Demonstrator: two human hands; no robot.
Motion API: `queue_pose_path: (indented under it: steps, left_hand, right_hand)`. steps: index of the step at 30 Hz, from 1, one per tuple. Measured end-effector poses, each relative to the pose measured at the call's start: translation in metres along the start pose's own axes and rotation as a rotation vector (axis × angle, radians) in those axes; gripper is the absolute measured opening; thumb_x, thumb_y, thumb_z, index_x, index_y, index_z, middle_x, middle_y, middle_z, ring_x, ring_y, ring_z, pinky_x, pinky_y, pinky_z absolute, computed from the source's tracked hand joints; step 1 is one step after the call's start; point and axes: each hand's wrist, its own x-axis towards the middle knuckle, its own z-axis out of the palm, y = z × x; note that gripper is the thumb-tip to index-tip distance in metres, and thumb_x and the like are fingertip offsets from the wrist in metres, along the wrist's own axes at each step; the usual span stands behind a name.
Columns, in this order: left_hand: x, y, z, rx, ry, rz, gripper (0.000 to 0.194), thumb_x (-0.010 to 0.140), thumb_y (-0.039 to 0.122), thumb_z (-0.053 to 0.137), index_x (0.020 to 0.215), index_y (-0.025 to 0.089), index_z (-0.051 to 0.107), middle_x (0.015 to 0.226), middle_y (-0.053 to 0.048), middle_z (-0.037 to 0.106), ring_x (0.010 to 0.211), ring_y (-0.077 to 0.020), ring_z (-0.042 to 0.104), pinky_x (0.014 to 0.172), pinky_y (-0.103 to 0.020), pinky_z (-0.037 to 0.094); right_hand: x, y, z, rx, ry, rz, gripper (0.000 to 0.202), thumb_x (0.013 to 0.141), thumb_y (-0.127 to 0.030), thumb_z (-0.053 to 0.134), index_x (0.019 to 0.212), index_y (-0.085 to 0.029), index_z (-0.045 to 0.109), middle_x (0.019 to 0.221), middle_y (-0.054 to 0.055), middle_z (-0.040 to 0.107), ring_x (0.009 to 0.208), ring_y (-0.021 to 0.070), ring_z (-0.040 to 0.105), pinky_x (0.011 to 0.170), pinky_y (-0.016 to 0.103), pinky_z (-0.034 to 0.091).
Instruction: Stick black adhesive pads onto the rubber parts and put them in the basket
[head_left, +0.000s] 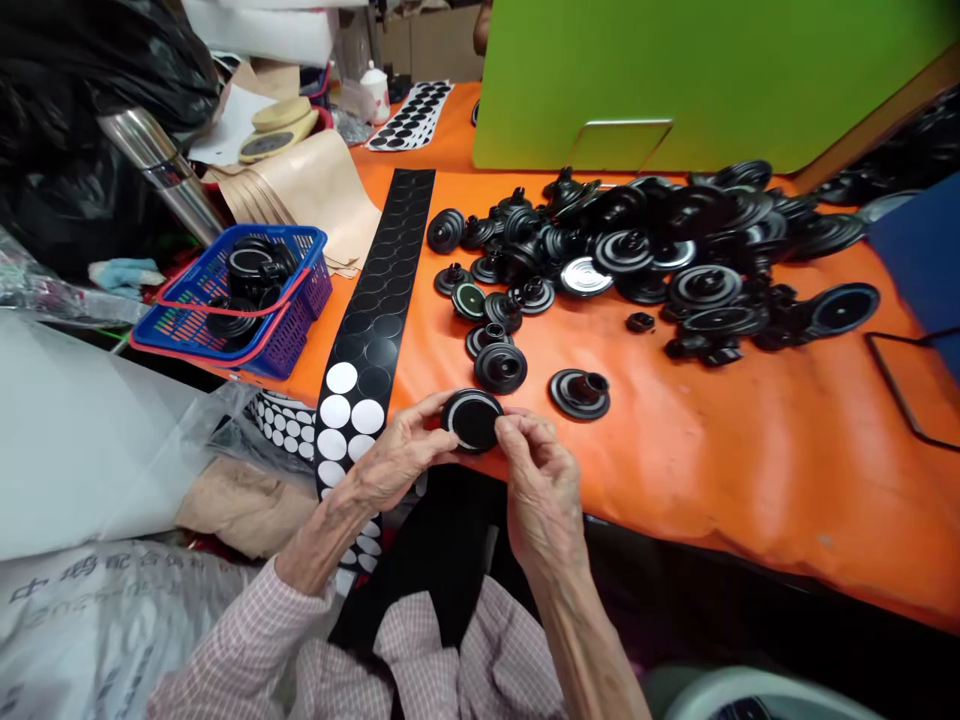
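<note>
My left hand [401, 455] grips a black round plastic base [453, 428] by its left edge, held just over the table's front edge. Across its face lies a flat black round sticker [475, 418], with a pale ring showing around part of it. The thumb and fingers of my right hand [541, 470] pinch at the right edge of the sticker; the fingertips partly hide the contact. A long black sticker strip [381, 270] runs beside my left hand, with bare white circles at its near end. Right of my hands, a similar base [579, 394] stands stem up.
A heap of black plastic bases [622, 215] covers the back of the orange table [675, 450]. At left stands a blue basket [296, 325] holding black parts, near brown paper [322, 190] and a steel flask [161, 170]. A green panel [712, 70] rises behind.
</note>
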Motion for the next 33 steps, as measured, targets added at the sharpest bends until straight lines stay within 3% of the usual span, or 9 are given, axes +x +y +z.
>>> queue_pose_path:
  steps: [13,21,26,33]
  left_hand:
    - [0.000,-0.001,-0.001,0.012,0.006,-0.018,0.044,0.070,0.015,0.067,0.114,0.018,0.068,0.114,-0.008,0.068,0.094,-0.0216,0.066,0.087,-0.038,0.053]
    - [0.000,-0.002,-0.003,0.043,0.029,-0.026,0.041,0.072,0.015,0.065,0.113,0.018,0.069,0.111,-0.008,0.069,0.094,-0.0227,0.067,0.087,-0.038,0.052]
    - [0.000,-0.007,-0.006,0.015,-0.013,0.026,0.035,0.080,0.026,0.067,0.113,0.017,0.068,0.115,-0.010,0.067,0.099,-0.0237,0.065,0.085,-0.037,0.054]
    - [0.001,-0.010,-0.008,-0.010,0.120,0.038,0.037,0.074,0.027,0.074,0.108,0.014,0.068,0.110,-0.010,0.068,0.094,-0.0226,0.066,0.080,-0.036,0.057]
  right_hand:
    - [-0.001,0.004,0.001,-0.082,0.027,-0.030,0.022,0.078,-0.041,0.065,0.078,-0.019,0.061,0.093,0.002,0.056,0.085,0.0161,0.057,0.079,0.032,0.047]
    - [-0.003,0.000,0.008,-0.265,0.064,-0.150,0.017,0.083,-0.036,0.058,0.077,-0.020,0.057,0.091,0.004,0.054,0.087,0.0180,0.057,0.077,0.034,0.051]
    - [-0.006,0.007,0.012,-0.308,0.072,-0.188,0.018,0.086,-0.039,0.054,0.081,-0.021,0.053,0.096,0.005,0.052,0.081,0.0179,0.056,0.070,0.036,0.053]
    - [-0.009,0.019,0.019,-0.447,0.079,-0.346,0.015,0.090,-0.036,0.050,0.082,-0.023,0.050,0.094,0.007,0.054,0.091,0.0210,0.055,0.078,0.041,0.051]
